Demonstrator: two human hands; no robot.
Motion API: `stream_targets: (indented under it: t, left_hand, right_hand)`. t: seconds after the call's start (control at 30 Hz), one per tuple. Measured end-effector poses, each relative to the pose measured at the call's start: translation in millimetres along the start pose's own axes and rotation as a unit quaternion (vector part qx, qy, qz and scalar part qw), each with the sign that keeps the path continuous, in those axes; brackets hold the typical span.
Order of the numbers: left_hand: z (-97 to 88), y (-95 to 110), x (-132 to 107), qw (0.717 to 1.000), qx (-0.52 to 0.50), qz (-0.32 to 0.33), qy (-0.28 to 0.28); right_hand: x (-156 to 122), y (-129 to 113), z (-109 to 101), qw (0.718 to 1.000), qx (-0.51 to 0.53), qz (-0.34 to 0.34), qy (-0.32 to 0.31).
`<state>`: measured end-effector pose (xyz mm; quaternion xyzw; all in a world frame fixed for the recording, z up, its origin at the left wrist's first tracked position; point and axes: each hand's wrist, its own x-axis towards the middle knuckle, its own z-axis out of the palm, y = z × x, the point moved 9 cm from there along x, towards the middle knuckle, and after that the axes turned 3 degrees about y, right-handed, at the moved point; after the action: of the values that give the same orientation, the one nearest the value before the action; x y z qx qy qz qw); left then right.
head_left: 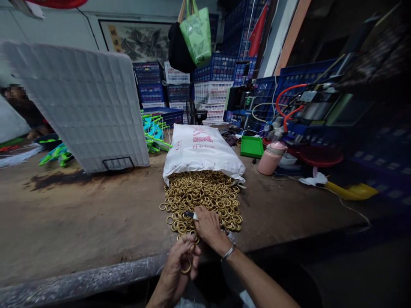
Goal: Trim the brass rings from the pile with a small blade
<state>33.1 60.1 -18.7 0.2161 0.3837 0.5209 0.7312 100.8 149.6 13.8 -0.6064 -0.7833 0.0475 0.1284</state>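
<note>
A heap of gold-coloured rings (205,194) spills from the mouth of a white sack (205,149) with red print. At the near side of the heap, my right hand (209,227) is closed on a small tool with a dark end (190,214) and a pale part; its exact kind does not show. Those fingers touch the rings, and a metal bracelet circles the wrist. Closer to the table edge, my left hand (180,262) has its fingers curled around a gold ring (186,266). Its fingertips lie beside the lowest rings of the heap.
A tall padded grey panel (80,107) stands at the left near green and blue plastic pieces (154,132). Rightward are a green tray (251,146), a pink bottle (271,158), a yellow scoop (351,191) and a machine with orange hoses (316,105). Another person sits far left.
</note>
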Motion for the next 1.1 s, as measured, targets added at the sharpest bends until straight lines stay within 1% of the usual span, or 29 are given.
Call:
stream_targets:
  t: [0.13,0.23,0.33,0.43,0.5,0.57,0.63,0.7,0.73,0.8,0.83,0.9,0.97,1.03,1.07,1.1]
  left_hand:
    - [-3.8,-2,1,0.998,-0.052,-0.028,0.003]
    - [-10.3,-2,5,0.997,-0.071,-0.024,0.019]
    - [-14.4,1,11,0.998,-0.052,-0.010,0.039]
    - [-13.9,7,18,0.999,0.000,0.022,0.050]
    - [-13.4,12,24,0.995,0.048,0.057,0.063]
    - [-13.2,16,29,0.987,0.100,0.090,0.082]
    - [-10.5,17,32,0.979,0.147,0.107,0.092]
    - [-5.6,18,35,0.975,0.170,0.113,0.091]
    - [-3.8,19,36,0.974,0.171,0.116,0.092]
    - [-2.1,22,36,0.974,0.162,0.128,0.098]
    - [-2.1,24,36,0.972,0.160,0.138,0.102]
    - [-1.6,32,34,0.962,0.185,0.173,0.100]
    - [0.9,41,30,0.938,0.246,0.227,0.091]
    - [3.6,49,24,0.904,0.310,0.281,0.091]
    - [4.1,52,22,0.892,0.327,0.298,0.093]
    - [4.0,53,21,0.887,0.332,0.306,0.096]
  right_hand:
    - [2,1,4,1.000,0.000,0.003,0.015]
    - [3,6,2,1.000,0.017,0.004,0.024]
    - [5,14,-2,0.998,0.058,0.020,0.029]
    - [4,24,-6,0.985,0.159,0.048,0.049]
    - [2,30,-4,0.958,0.272,0.069,0.054]
    - [-2,33,1,0.913,0.396,0.092,0.042]
    - [-7,31,6,0.864,0.491,0.107,0.023]
    - [-14,28,7,0.830,0.546,0.114,0.008]
    - [-17,26,7,0.818,0.563,0.115,0.000]
    - [-21,22,6,0.805,0.582,0.110,-0.020]
    - [-23,19,4,0.804,0.585,0.102,-0.030]
    - [-24,16,-1,0.814,0.574,0.081,-0.042]
    - [-23,15,-7,0.832,0.550,0.058,-0.043]
    - [-21,15,-12,0.854,0.518,0.047,-0.028]
    - [-20,15,-13,0.864,0.502,0.046,-0.020]
    - [-19,15,-14,0.871,0.488,0.048,-0.013]
